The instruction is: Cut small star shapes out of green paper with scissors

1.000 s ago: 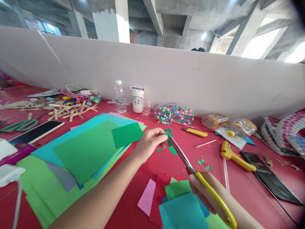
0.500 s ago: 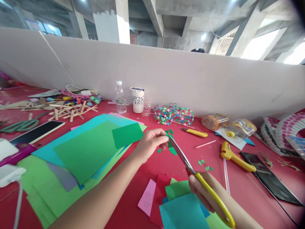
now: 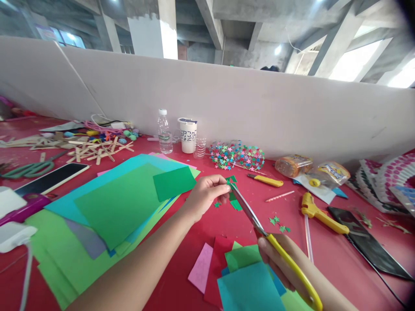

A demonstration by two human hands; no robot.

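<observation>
My left hand pinches a small piece of green paper, most of it hidden by the fingers. The tips of yellow-handled scissors meet the paper right beside my fingertips. My right hand is closed around the scissors' handles; the blades lie almost together. Beyond and below the tips lie green paper scraps on the red table. A small green star sits under my left hand, and several more green stars lie to the right, past the blades.
Coloured sheets spread across the left; smaller cut papers lie in front. A water bottle, a paper cup and star-covered bottles stand or lie by the partition. Rightward are a yellow cutter, a glue gun and a black phone.
The scissors' handles have spread slightly, with the lower loop shifting a little right and down. My left hand stays in place, still pinching the green paper.
</observation>
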